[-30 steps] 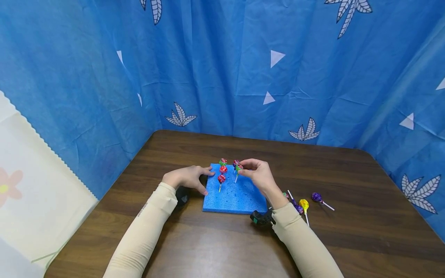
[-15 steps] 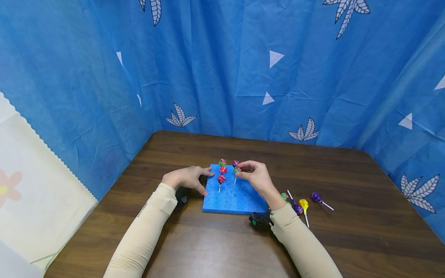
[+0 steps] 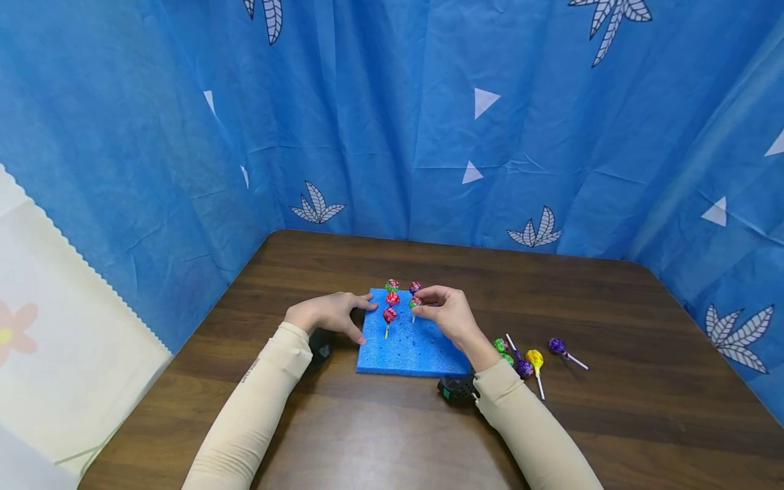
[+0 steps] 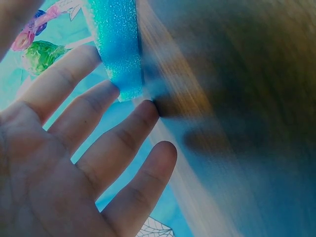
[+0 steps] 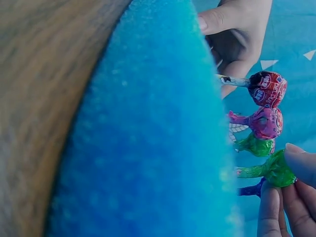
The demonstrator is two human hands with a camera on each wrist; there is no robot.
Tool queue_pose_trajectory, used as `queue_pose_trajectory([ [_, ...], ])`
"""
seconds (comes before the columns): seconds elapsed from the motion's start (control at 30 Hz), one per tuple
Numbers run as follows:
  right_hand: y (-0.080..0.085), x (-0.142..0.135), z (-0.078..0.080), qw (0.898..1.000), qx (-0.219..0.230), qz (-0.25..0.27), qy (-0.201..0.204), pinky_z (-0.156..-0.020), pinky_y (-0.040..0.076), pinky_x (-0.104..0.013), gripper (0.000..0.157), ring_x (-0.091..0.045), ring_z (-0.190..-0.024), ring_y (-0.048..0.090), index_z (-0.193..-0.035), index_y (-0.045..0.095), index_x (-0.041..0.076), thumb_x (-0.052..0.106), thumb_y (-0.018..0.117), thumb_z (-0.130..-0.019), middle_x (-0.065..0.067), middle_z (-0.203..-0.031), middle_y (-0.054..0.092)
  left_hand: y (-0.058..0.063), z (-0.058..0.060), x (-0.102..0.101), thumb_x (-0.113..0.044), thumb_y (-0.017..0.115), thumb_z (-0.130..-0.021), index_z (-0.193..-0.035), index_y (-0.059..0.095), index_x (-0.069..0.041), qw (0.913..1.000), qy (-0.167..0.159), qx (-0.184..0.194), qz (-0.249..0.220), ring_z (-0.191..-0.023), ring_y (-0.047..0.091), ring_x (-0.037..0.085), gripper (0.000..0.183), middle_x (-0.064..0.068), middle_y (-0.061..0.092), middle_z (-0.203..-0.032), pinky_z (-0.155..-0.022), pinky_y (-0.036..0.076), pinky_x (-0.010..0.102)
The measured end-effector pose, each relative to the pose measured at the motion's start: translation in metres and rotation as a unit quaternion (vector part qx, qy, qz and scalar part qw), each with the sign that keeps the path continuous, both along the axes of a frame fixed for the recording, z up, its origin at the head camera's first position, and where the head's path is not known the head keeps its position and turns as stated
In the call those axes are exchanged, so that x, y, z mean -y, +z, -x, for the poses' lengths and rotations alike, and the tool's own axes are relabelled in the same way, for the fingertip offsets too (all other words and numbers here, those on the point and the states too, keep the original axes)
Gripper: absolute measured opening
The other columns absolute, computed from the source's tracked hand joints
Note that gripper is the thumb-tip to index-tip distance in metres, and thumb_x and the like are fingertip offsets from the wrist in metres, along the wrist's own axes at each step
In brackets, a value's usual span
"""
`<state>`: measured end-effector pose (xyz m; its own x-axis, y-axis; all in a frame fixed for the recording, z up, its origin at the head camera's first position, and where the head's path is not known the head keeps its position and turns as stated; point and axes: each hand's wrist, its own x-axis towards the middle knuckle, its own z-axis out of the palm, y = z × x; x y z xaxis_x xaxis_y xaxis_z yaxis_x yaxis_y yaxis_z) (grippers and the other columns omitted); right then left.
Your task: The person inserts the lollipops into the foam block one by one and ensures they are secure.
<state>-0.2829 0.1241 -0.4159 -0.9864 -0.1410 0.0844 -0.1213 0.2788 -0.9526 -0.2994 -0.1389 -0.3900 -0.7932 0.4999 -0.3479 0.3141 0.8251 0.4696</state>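
A blue foam board (image 3: 416, 350) lies on the table. My left hand (image 3: 333, 315) is at its left edge, thumb and fingers spread and fairly straight. With thumb and fingertips, my right hand (image 3: 452, 316) pinches the green-wrapped head of a lollipop (image 5: 280, 169) over the board's upper middle. Its stick points down to the foam; how deep it goes in, I cannot tell. On the left, a dark red lollipop (image 5: 267, 89), a pinkish-red lollipop (image 5: 267, 122) and a red-and-green lollipop (image 3: 392, 285) stand upright in a row. A purple lollipop (image 3: 416, 287) stands just behind the held one.
Loose lollipops lie on the brown table right of the board: a yellow one (image 3: 535, 358), a purple one (image 3: 557, 346), another purple one (image 3: 524, 369) and green ones (image 3: 500, 345) near my right sleeve. A blue curtain (image 3: 380, 122) hangs behind the table.
My right hand has shifted slightly left and down with the green lollipop, bringing its stick down toward the foam. The left hand stays in place at the board's edge.
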Motion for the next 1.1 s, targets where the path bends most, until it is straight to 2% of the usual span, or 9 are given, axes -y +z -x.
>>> queue_pose_trajectory([
  [0.3, 0.001, 0.002, -0.002, 1.0, -0.004, -0.007, 0.009, -0.078, 0.056, -0.023, 0.026, -0.022, -0.096, 0.066, -0.11, 0.074, 0.002, 0.004, 0.078, -0.085, -0.016, -0.107, 0.073, -0.002, 0.001, 0.001, -0.041, 0.082, -0.081, -0.151, 0.047, -0.029, 1.0, -0.003, 0.0, 0.0, -0.154, 0.022, 0.037, 0.079, 0.0, 0.022, -0.168, -0.12, 0.028, 0.06],
  [0.63, -0.001, 0.0, -0.001, 1.0, 0.003, -0.009, 0.008, -0.087, 0.058, -0.032, 0.03, -0.027, -0.106, 0.065, -0.115, 0.072, 0.002, 0.005, 0.078, -0.086, -0.016, -0.116, 0.071, -0.004, 0.002, 0.001, -0.041, 0.082, -0.081, -0.15, 0.047, -0.029, 1.0, -0.004, -0.002, 0.001, -0.154, 0.022, 0.037, 0.078, 0.001, 0.023, -0.168, -0.119, 0.028, 0.06],
  [0.73, 0.0, -0.002, -0.001, 1.0, 0.009, -0.004, 0.012, -0.087, 0.058, -0.031, 0.031, -0.028, -0.108, 0.064, -0.116, 0.072, 0.002, 0.006, 0.077, -0.086, -0.017, -0.118, 0.07, -0.004, 0.001, 0.001, -0.04, 0.082, -0.081, -0.15, 0.048, -0.028, 1.0, -0.001, -0.002, -0.003, -0.154, 0.022, 0.037, 0.079, 0.001, 0.023, -0.168, -0.119, 0.029, 0.06],
  [0.9, 0.01, -0.013, -0.004, 1.0, 0.013, 0.009, 0.004, -0.082, 0.057, -0.023, 0.032, -0.026, -0.108, 0.063, -0.119, 0.071, 0.001, 0.009, 0.076, -0.088, -0.02, -0.122, 0.069, -0.005, -0.001, -0.001, -0.037, 0.083, -0.081, -0.15, 0.048, -0.027, 1.0, -0.002, -0.002, -0.009, -0.154, 0.022, 0.036, 0.078, 0.0, 0.024, -0.167, -0.12, 0.031, 0.057],
  [1.1, 0.029, -0.04, -0.004, 0.999, 0.004, 0.044, 0.01, -0.085, 0.057, -0.019, 0.038, -0.013, -0.098, 0.068, -0.125, 0.065, -0.004, 0.012, 0.074, -0.091, -0.024, -0.123, 0.066, -0.003, -0.002, 0.0, -0.036, 0.083, -0.081, -0.15, 0.047, -0.029, 0.9999, 0.006, 0.0, -0.011, -0.155, 0.02, 0.033, 0.079, -0.003, 0.022, -0.168, -0.121, 0.03, 0.056],
])
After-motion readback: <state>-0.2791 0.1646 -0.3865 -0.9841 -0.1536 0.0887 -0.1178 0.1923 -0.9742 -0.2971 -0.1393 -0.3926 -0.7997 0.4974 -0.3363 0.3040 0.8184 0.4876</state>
